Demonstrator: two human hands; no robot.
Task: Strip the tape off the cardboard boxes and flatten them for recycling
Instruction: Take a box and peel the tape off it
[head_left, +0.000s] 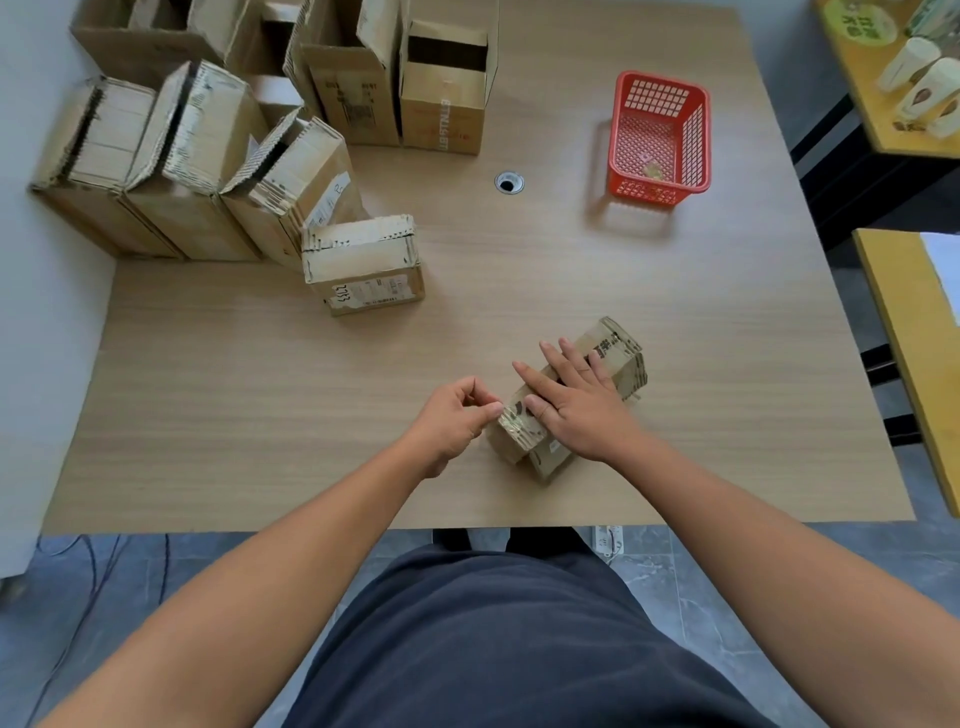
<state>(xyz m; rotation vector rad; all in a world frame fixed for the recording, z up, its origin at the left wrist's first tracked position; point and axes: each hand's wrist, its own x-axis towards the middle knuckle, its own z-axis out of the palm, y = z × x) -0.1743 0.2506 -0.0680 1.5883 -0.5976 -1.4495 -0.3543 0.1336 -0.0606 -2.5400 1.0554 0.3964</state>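
Note:
A small cardboard box (618, 358) lies on its side on the wooden table (260, 395), near the front edge. My right hand (571, 400) rests flat on top of it, fingers straight and spread. My left hand (457, 415) has its fingers curled, and thumb and fingertips pinch at the taped end of the box (519, 426); whether a strip of tape is between them cannot be made out. Another taped box (363, 270) with a shipping label stands further back, left of centre.
Several cardboard boxes (197, 156) stand and lean in the back left corner against the wall. A red plastic basket (660, 137) sits at the back right with a small scrap inside. A cable hole (509, 183) is in the table middle. Yellow tables (904, 332) stand to the right.

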